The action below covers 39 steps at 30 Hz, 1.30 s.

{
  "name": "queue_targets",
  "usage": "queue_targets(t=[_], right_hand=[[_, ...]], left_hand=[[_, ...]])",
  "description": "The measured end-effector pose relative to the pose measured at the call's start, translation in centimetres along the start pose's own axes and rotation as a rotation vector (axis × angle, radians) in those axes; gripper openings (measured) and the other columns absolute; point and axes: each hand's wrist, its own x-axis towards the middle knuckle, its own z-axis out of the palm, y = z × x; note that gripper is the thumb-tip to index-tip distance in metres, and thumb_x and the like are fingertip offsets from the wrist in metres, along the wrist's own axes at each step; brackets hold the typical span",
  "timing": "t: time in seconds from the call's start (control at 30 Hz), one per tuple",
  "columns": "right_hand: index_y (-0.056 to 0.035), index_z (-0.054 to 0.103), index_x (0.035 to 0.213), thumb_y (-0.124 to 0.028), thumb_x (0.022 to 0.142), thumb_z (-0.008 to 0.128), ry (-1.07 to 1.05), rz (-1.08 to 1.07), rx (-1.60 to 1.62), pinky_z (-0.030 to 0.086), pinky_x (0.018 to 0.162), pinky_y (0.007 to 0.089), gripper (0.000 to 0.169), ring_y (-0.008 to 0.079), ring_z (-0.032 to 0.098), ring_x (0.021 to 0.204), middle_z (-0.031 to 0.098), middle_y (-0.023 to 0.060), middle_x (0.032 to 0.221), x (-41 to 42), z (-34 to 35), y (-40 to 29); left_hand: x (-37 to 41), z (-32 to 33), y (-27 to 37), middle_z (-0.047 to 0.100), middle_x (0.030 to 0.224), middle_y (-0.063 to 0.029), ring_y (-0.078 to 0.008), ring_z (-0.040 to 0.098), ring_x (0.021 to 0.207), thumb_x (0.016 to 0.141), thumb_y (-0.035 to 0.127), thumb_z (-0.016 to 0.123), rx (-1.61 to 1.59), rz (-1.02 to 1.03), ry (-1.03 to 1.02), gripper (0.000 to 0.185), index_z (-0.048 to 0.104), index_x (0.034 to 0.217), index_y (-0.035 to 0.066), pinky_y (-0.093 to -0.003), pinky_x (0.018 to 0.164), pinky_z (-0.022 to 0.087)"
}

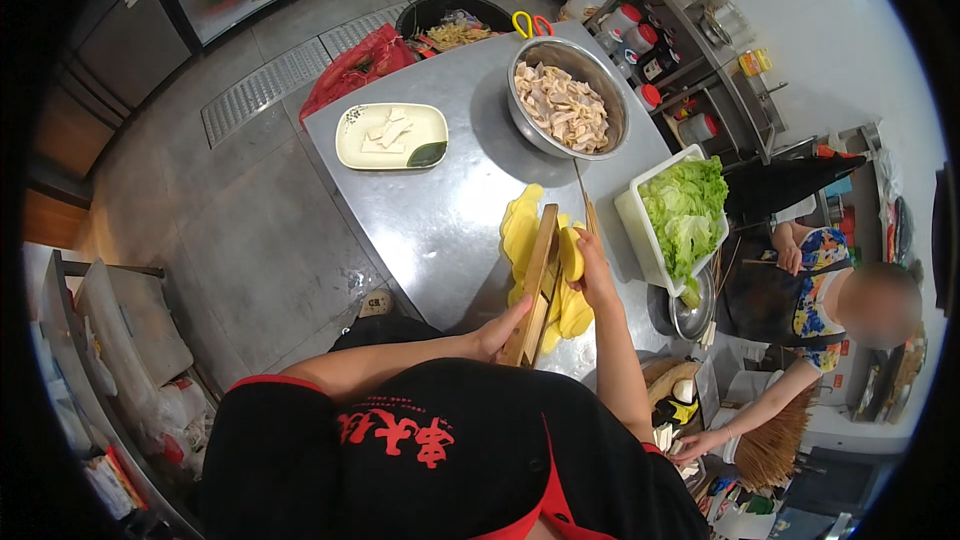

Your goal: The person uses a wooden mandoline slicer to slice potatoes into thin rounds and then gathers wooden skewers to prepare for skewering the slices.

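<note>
My left hand grips the near end of a wooden mandoline slicer, tilted on edge above the steel table. In my right hand is a peeled potato, held against the slicer's right face. The slicer's blade is mostly hidden by its edge-on angle. Thin yellow potato slices lie in an overlapping heap on the table, on both sides of the slicer and below it. Several thin wooden skewers lie just beyond my right hand.
Beyond stands a steel bowl of pale meat strips, with scissors behind. A patterned plate holds white slices. At right are a white bin of lettuce, a steel basin and a co-worker. A black tub stands past the table.
</note>
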Motion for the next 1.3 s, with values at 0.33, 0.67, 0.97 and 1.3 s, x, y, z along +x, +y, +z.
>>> queue_targets(t=[0.33, 0.67, 0.97, 1.3], right_hand=[[0.0021, 0.031, 0.124, -0.022, 0.084, 0.039, 0.250, -0.414, -0.641, 0.034, 0.092, 0.0406, 0.047, 0.0400, 0.038, 0.110, 0.036, 0.0234, 0.119, -15.0, 7.9, 1.7], [0.0024, 0.040, 0.117, -0.028, 0.085, 0.042, 0.262, -0.333, -0.571, 0.037, 0.087, 0.0399, 0.044, 0.0384, 0.046, 0.100, 0.043, 0.0250, 0.113, 2.6, 0.9, 4.3], [0.0034, 0.034, 0.121, -0.024, 0.081, 0.046, 0.275, -0.349, -0.651, 0.036, 0.089, 0.0395, 0.050, 0.0395, 0.042, 0.105, 0.039, 0.0253, 0.116, -6.7, 4.8, 2.3], [0.0021, 0.036, 0.118, -0.019, 0.085, 0.037, 0.381, -0.423, -0.626, 0.039, 0.083, 0.0437, 0.039, 0.0392, 0.044, 0.102, 0.041, 0.0231, 0.115, -7.4, 6.3, 3.5]], left_hand=[[-0.9, 0.5, 0.1, 0.054, 0.105, -0.0066, -0.0170, 0.054, 0.086, 0.083, 0.062, 0.030, -0.034, 0.068, -0.001, 0.065, 0.038, 0.125, 0.013, -0.0305, 0.072, 0.045], [-0.1, -0.1, -0.1, 0.057, 0.091, -0.0044, -0.0146, 0.054, 0.073, 0.081, 0.065, 0.029, 0.179, 0.013, 0.031, 0.063, 0.049, 0.113, 0.015, -0.0310, 0.063, 0.046], [-0.1, -0.9, 0.1, 0.052, 0.109, -0.0062, -0.0165, 0.052, 0.094, 0.084, 0.060, 0.029, 0.128, 0.065, -0.035, 0.062, 0.039, 0.124, 0.014, -0.0315, 0.078, 0.044], [-0.2, -1.4, -0.1, 0.054, 0.106, -0.0043, -0.0163, 0.053, 0.090, 0.086, 0.057, 0.026, 0.105, 0.063, -0.037, 0.059, 0.041, 0.123, 0.014, -0.0315, 0.078, 0.044]])
